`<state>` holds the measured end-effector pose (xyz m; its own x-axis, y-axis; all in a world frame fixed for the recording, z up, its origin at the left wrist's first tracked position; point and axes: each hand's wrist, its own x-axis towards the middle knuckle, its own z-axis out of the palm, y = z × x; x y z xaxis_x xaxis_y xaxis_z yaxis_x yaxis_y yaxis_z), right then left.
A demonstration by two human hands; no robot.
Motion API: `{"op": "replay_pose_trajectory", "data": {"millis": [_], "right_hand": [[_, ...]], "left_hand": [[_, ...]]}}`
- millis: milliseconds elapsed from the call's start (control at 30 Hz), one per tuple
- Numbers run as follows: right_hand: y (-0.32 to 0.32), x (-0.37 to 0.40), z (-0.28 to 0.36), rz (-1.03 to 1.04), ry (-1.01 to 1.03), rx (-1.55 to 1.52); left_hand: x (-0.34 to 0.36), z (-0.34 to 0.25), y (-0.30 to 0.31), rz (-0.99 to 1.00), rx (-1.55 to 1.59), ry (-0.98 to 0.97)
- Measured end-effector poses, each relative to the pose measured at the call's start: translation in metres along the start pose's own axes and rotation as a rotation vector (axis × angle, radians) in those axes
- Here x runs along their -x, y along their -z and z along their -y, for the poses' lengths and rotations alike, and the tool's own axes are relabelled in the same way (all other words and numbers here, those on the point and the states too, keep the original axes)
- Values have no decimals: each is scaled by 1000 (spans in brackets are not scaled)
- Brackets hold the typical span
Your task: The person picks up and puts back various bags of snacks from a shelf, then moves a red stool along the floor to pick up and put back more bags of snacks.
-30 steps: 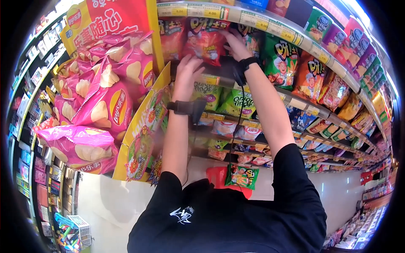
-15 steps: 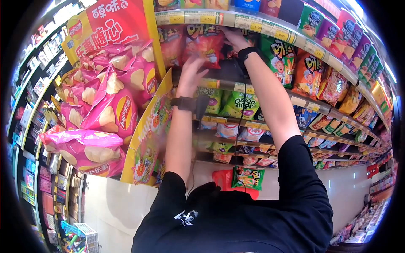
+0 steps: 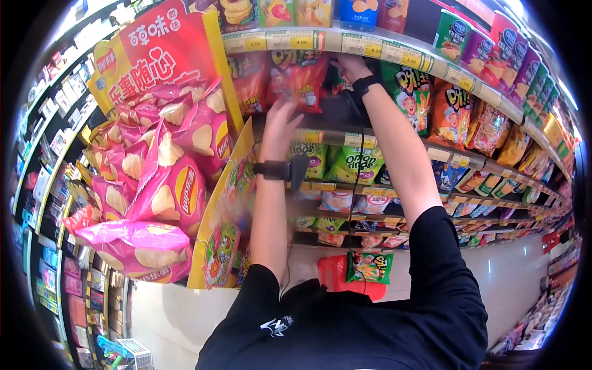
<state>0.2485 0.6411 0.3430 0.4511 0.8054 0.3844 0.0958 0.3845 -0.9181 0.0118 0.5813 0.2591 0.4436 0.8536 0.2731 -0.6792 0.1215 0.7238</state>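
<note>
In the head view, the left hand point(image 3: 282, 126) was raised in front of the shelf, its fingers loosely spread and a little bent, with nothing visible in its grasp. Its blurred fingertips overlapped the lower edge of a red snack bag point(image 3: 305, 77); whether they touched it could not be told. The right hand point(image 3: 351, 66) reached in at the other side of that bag, palm down, its fingers partly hidden in the shadow under the shelf edge; how far they were open, and whether they had hold of anything, could not be told.

The red bag stood between and just above the two hands, on the side away from the person. A second red bag point(image 3: 250, 89) was beside it, beyond the left hand. To the right of the right hand stood a green bag point(image 3: 407, 92), then an orange bag point(image 3: 453, 114). Just above both hands ran a shelf edge point(image 3: 333, 41) with price labels.

On the level below the hands lay a green Onion Rings bag point(image 3: 354, 163). Well to the left of the left hand, pink Lay's bags point(image 3: 179, 188) filled a display. Black bands circled the left wrist point(image 3: 271, 170) and right wrist point(image 3: 367, 84). Far below the hands, another green snack bag point(image 3: 369, 267) rested on a red object point(image 3: 330, 271).
</note>
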Motion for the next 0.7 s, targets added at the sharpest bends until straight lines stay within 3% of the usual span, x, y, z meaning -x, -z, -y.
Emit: {"op": "replay_pose_trajectory", "data": {"millis": [267, 300, 333, 467, 600, 667, 700], "right_hand": [[21, 103, 23, -34, -11, -90], [20, 138, 29, -138, 13, -199], [20, 176, 35, -245, 32, -305], [60, 300, 6, -274, -117, -490], [133, 410, -80, -386, -369, -518], [182, 470, -137, -456, -462, -611], [205, 494, -161, -551, -599, -553]], "left_hand": [[59, 11, -11, -33, -90, -66], [72, 23, -12, -71, -104, -84], [88, 33, -10, -49, -151, -17], [161, 89, 3, -8, -318, 250], [242, 158, 59, 14, -460, 525], [275, 187, 82, -15, -680, 656], [289, 203, 94, -29, -687, 733]]}}
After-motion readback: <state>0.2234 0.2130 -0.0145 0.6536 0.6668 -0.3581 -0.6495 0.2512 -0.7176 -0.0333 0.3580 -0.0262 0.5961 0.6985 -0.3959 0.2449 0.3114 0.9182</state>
